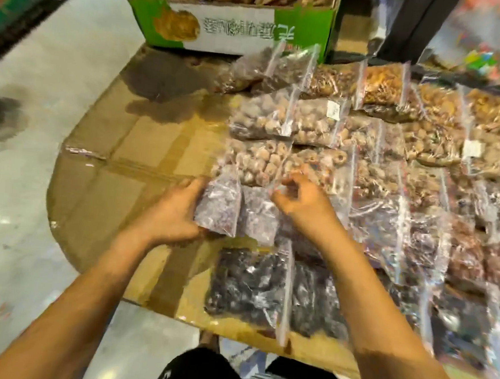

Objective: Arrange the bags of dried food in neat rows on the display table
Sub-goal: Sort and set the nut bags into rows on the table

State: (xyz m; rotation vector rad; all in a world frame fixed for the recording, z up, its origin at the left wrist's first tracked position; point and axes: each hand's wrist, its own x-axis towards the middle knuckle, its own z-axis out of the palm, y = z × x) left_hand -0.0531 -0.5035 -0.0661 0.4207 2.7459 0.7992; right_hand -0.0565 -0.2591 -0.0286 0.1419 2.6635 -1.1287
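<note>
Clear zip bags of dried food lie in rows across the cardboard-covered display table (120,162). My left hand (170,210) grips the left edge of a small bag of purplish dried food (219,205) at the row's left end. My right hand (304,205) pinches the top corner of the neighbouring purplish bag (258,216). Behind them lies a bag of pale ring-shaped pieces (253,163). In front sits a bag of dark dried fruit (251,287).
A green and white carton (236,25) filled with brown snacks stands at the table's far edge. More bags of brown and dark food (423,142) fill the right side. Bare cardboard lies to the left, then the pale floor (18,232).
</note>
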